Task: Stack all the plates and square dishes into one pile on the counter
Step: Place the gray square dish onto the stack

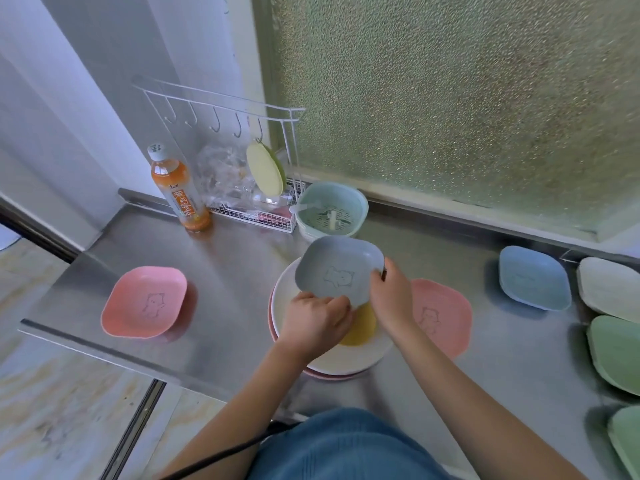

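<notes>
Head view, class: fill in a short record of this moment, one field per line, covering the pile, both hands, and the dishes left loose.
surface: steel counter
pile: white round plate on a pink plate, with a yellow dish inside
held item: grey square dish, tilted above the pile
left hand: grips the dish's near edge
right hand: grips its right edge
loose on left: pink square dish
loose on right: pink dish, blue dish, cream dish, two green dishes
</notes>
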A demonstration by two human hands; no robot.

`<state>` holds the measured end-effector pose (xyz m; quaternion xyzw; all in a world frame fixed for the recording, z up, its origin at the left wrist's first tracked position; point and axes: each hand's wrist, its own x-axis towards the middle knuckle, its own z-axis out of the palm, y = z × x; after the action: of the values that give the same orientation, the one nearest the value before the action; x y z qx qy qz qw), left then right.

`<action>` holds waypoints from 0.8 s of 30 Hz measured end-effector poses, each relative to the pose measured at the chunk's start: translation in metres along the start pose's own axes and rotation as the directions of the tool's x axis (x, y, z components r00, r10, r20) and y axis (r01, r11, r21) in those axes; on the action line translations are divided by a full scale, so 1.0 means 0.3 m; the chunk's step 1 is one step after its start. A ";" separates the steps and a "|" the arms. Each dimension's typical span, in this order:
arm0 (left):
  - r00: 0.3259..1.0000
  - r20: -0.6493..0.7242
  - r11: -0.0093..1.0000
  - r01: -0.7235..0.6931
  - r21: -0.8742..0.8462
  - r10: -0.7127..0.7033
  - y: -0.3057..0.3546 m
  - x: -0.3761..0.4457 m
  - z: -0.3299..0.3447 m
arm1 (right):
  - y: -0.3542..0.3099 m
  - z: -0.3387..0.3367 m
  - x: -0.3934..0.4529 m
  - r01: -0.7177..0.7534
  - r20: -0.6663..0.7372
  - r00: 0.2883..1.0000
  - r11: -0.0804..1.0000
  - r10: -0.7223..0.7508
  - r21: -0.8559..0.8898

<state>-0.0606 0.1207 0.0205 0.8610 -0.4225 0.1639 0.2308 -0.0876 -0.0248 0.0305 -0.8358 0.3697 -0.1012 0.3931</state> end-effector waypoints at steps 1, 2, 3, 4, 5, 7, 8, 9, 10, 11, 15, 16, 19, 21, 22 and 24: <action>0.999 -0.012 0.998 0.030 -0.046 -0.031 0.002 -0.004 -0.007 | 0.011 0.004 -0.006 0.003 -0.001 1.000 1.000 -0.003 -0.022; 0.997 -0.030 0.993 0.072 -0.089 -0.075 0.006 -0.006 -0.019 | 0.019 0.007 -0.015 0.002 -0.002 1.000 0.999 -0.002 -0.043; 0.990 -0.050 0.986 0.124 -0.109 -0.130 0.009 -0.005 -0.033 | 0.032 0.012 -0.022 0.024 -0.010 1.000 0.996 -0.025 -0.083; 0.978 -0.067 0.977 0.191 -0.100 -0.198 0.008 -0.001 -0.039 | 0.037 0.013 -0.035 0.055 -0.012 0.998 0.989 -0.058 -0.139; 0.959 -0.076 0.961 0.268 -0.070 -0.273 0.003 0.006 -0.040 | 0.051 0.020 -0.045 0.097 -0.009 0.995 0.978 -0.101 -0.184; 0.909 -0.018 0.909 0.417 -0.002 -0.417 -0.015 0.021 -0.027 | 0.074 0.035 -0.066 0.134 0.035 0.991 0.963 -0.130 -0.233; 0.878 0.067 0.880 0.474 0.009 -0.474 -0.031 0.024 -0.009 | 0.082 0.043 -0.074 0.135 0.069 0.990 0.956 -0.121 -0.262; 0.837 0.173 0.850 0.527 0.003 -0.519 -0.048 0.020 0.012 | 0.091 0.052 -0.082 0.136 0.096 0.989 0.946 -0.112 -0.296; 0.799 0.264 0.826 0.563 -0.015 -0.540 -0.068 0.011 0.031 | 0.094 0.058 -0.089 0.135 0.113 0.988 0.936 -0.104 -0.324; 0.787 0.312 0.821 0.570 -0.034 -0.533 -0.087 0.000 0.047 | 0.099 0.066 -0.094 0.138 0.114 0.988 0.934 -0.106 -0.328; 0.758 0.331 0.761 0.631 -0.151 -0.563 -0.111 0.003 0.053 | 0.098 0.075 -0.100 0.130 0.036 0.991 0.976 -0.125 -0.175; 0.729 0.341 0.719 0.671 -0.181 -0.594 -0.111 0.012 0.048 | 0.098 0.074 -0.099 0.117 0.017 0.993 0.983 -0.116 -0.142; 0.726 0.375 0.709 0.672 -0.214 -0.576 -0.123 0.011 0.041 | 0.100 0.078 -0.094 0.121 0.007 0.993 0.984 -0.121 -0.134; 0.744 0.389 0.733 0.646 -0.211 -0.544 -0.133 -0.001 0.044 | 0.102 0.084 -0.090 0.137 0.011 0.990 0.977 -0.138 -0.162; 0.743 0.389 0.736 0.646 -0.204 -0.545 -0.134 -0.006 0.046 | 0.103 0.088 -0.090 0.139 0.007 0.990 0.975 -0.140 -0.171; 0.747 0.368 0.740 0.644 -0.194 -0.553 -0.129 -0.006 0.051 | 0.106 0.095 -0.092 0.137 -0.010 0.990 0.975 -0.141 -0.178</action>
<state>-0.0293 0.1344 -0.0031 0.9182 -0.1687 -0.1146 0.3395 -0.1111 -0.0022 -0.0084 -0.8899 0.3223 -0.1044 0.3053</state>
